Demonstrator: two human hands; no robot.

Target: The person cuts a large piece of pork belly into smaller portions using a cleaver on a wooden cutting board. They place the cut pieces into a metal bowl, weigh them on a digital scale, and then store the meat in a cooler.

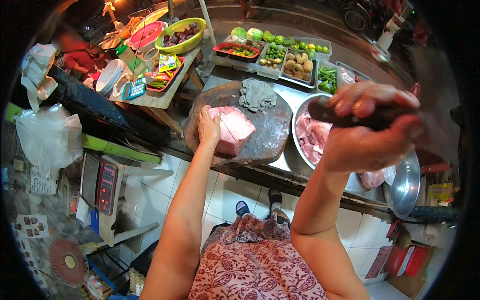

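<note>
A block of pale pink raw meat point(232, 132) rests on a round, worn wooden chopping block point(267, 142). My left hand point(210, 125) grips the meat's left side. My right hand point(371, 122) is raised high at the right with fingers wrapped round the dark handle point(330, 111) of a tool, probably a knife; its blade is blurred or hard to make out. A crumpled grey cloth point(257, 94) lies at the back of the block. A large metal bowl of cut meat point(310, 135) stands right of the block, partly behind my right hand.
Behind are trays of limes, potatoes and chillies point(298, 67). A side table point(162, 100) holds basins at the left, with a person point(80, 62) beyond. A scale point(105, 185) and fan point(69, 260) stand at lower left. An empty metal bowl point(404, 185) sits at right.
</note>
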